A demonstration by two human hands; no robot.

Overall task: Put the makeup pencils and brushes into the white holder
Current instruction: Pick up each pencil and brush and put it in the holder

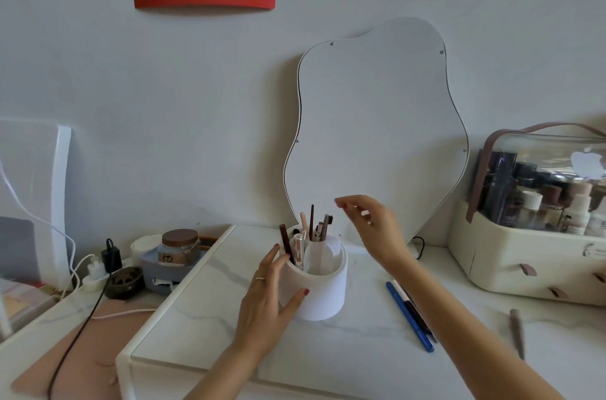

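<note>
The white holder (323, 293) stands on the marble top, with several pencils and brushes (311, 229) upright inside it. My left hand (269, 298) wraps the holder's left side, thumb on its front. Above and to the right of the holder my right hand (370, 222) hovers with fingers apart and nothing in them. A blue pen (410, 317) and a dark pencil (418, 312) lie side by side on the top, right of the holder. A grey-brown pencil (517, 332) lies further right.
A wavy mirror (377, 131) leans on the wall behind the holder. A cream cosmetics box (524, 255) with bottles stands at the right. A jar (179, 247), plugs and cables (95, 268) sit at the left, below the raised top.
</note>
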